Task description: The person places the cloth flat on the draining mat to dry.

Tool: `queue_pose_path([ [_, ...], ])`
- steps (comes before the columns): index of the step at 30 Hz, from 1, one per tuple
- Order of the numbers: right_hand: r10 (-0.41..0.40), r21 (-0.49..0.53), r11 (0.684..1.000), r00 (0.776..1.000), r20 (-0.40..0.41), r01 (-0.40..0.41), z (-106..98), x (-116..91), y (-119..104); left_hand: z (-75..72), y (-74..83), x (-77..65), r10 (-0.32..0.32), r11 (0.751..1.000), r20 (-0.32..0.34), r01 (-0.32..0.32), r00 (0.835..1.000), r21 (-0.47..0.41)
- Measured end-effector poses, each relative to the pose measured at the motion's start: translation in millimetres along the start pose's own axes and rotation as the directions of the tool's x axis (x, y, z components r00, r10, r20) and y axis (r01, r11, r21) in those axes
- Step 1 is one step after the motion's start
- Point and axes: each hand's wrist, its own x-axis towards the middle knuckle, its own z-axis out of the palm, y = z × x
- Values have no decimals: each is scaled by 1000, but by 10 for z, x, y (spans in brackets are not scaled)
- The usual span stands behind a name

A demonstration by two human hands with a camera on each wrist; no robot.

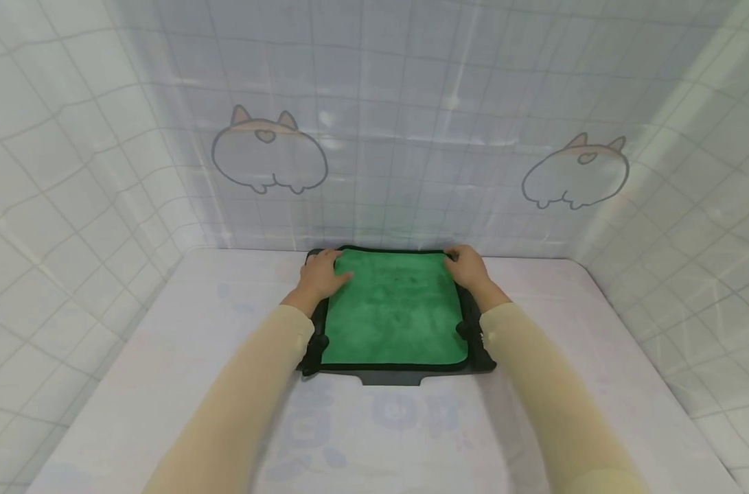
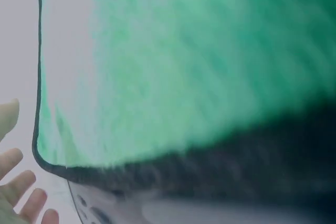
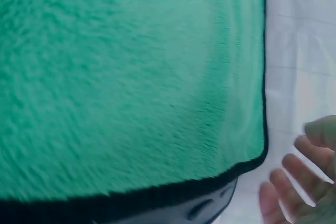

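Note:
A green plush cloth (image 1: 394,309) with black edging lies flat over a dark board (image 1: 390,378), whose sides and front tab stick out from under it. At the cloth's far left corner is my left hand (image 1: 318,276), thumb spread over the green surface in the head view. My right hand (image 1: 468,267) is at the far right corner, its fingertips right at the black border. Both wrist views show relaxed fingers (image 2: 21,187) beside the cloth's rounded corner, pinching nothing. Holes in the board (image 3: 207,208) show below the edging in the right wrist view.
Black knob-like parts (image 1: 317,344) stand at the board's left and right sides. The board rests on a white printed table cover (image 1: 244,412). Behind rises a grid-patterned curtain (image 1: 411,137) with animal drawings, and similar sheets flank the table.

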Motion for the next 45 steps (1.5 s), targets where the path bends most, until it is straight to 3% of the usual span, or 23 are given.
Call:
queue_pose_path([
  [4, -31, -71, 997, 998, -57, 27, 93, 51, -25, 33, 33, 56, -10, 1000, -6, 10, 1000, 11],
  [7, -60, -137, 989, 997, -46, 53, 149, 77, -56, 61, 65, 75, -11, 999, 45, 9, 999, 49],
  [11, -103, -236, 965, 993, 55, 113, 229, 115, -81, 71, 121, 66, -31, 995, 142, 17, 989, 99],
  [16, -65, -298, 947, 980, 188, 120, 303, 120, -83, 100, 161, 77, -38, 990, 219, 7, 975, 139],
  [26, 15, -274, 960, 968, 252, 57, 319, 90, -26, 87, 132, 66, -67, 994, 308, 38, 949, 100],
  [33, 71, -286, 958, 965, 254, 5, 245, 129, 11, 10, 140, 51, -68, 992, 324, 29, 943, 124],
  [37, 36, -248, 969, 973, 229, 23, 144, 124, 6, -61, 147, 26, -58, 992, 330, 17, 942, 126],
  [45, -111, -188, 971, 975, 191, 148, -86, -75, 31, -161, 97, -139, 23, 981, 373, -93, 927, 169],
])
